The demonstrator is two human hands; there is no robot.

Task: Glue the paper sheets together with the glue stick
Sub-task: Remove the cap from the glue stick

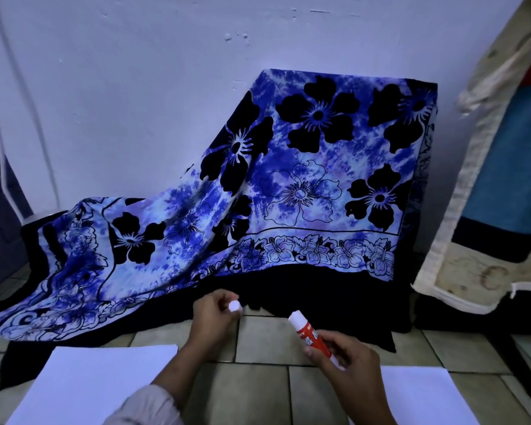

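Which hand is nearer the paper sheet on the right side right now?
Right. The right hand, gripping the glue stick, is just left of that paper sheet; the left hand, pinching the white cap, is much farther left.

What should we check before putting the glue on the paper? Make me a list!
1. Is the cap off: ok, the left hand pinches it.
2. Firm grip on the glue stick: ok, the right hand holds its lower end.
3. Glue twisted up out of the tube: cannot tell.
4. Paper lying flat: ok, the left sheet and right sheet lie on the tiled floor.
5. Sheets stacked for joining: not ok, they lie apart.
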